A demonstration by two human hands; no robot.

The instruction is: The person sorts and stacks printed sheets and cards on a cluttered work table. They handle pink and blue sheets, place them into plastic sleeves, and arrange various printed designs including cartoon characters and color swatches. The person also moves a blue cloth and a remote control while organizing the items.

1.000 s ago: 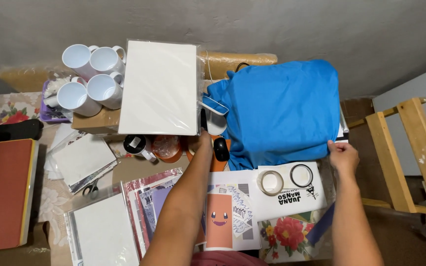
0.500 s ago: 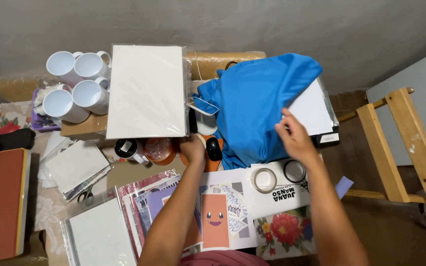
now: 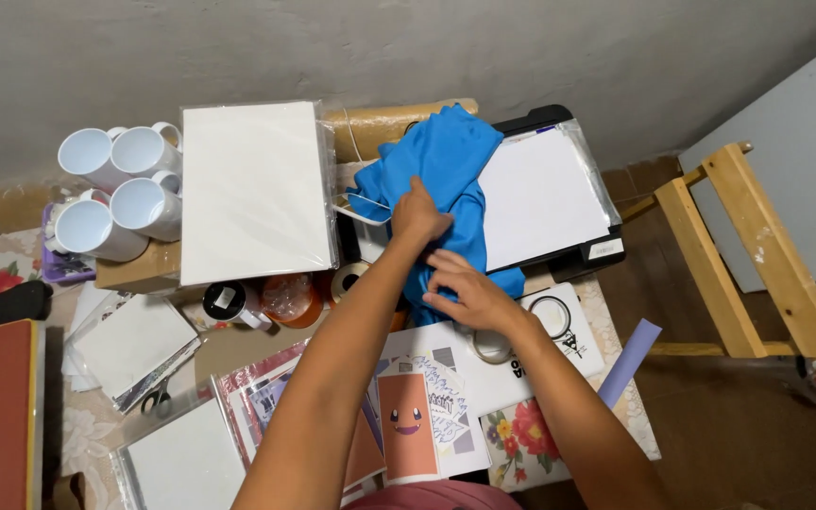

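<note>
Blue cotton shirt (image 3: 446,161) lies bunched on the table beside a plastic-wrapped white paper stack (image 3: 252,189). The left hand (image 3: 417,215) pinches its fabric; the right hand (image 3: 465,288) presses flat, fingers spread, beside the black printer (image 3: 559,250).

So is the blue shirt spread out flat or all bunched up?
Bunched up. The blue shirt sits gathered into a narrow, creased heap under the left hand and right hand.
</note>
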